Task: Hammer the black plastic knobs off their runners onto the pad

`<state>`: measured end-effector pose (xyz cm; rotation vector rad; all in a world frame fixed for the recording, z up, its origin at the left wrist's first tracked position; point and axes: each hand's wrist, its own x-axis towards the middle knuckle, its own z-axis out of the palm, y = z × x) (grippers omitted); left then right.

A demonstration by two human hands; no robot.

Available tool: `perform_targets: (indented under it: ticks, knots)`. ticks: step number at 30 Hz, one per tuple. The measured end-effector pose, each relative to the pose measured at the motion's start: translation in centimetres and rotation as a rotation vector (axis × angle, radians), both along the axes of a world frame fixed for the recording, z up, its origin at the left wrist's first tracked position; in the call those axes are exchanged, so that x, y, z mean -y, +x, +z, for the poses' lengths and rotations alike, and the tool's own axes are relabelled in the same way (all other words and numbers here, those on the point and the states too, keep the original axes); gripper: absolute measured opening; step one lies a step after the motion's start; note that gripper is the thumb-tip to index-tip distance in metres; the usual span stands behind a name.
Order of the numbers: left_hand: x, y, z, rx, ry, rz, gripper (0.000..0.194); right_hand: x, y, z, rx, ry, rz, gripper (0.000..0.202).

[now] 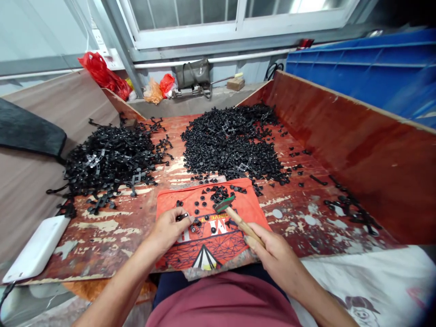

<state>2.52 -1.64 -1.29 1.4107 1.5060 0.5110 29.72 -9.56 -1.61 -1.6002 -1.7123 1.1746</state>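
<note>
Pinching a small black part point(181, 217) over the orange cloth point(254, 206) with left hand point(169, 229); gripping a hammer point(242, 225) by the handle, in closed right hand point(271, 252). Slanting the hammer forward and leftward, with its head right of the pinched part, apart from it. Having in front, on the walled table point(289, 218), two heaps of black parts point(231, 145). Impossible to see into the blue crate point(368, 68).

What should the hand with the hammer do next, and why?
Maybe the right hand should bring the hammer nearer the left hand, ready to tap: the left fingers seem to pinch a small black part over the orange cloth, while the hammer's head is off to one side.
</note>
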Motion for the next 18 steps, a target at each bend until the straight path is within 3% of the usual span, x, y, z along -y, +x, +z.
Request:
perform_targets:
  ticks: [8, 18]
  knots:
    - [-0.18, 0.28, -0.54, -0.100, 0.002, -0.049, 0.030, 0.08, 0.17, -0.14, 0.020, 0.035, 0.053, 0.029]
    - [0.24, 0.13, -0.21, 0.038, -0.038, -0.006, 0.034, 0.16, 0.03, 0.29, 0.092, 0.034, 0.094, 0.037]
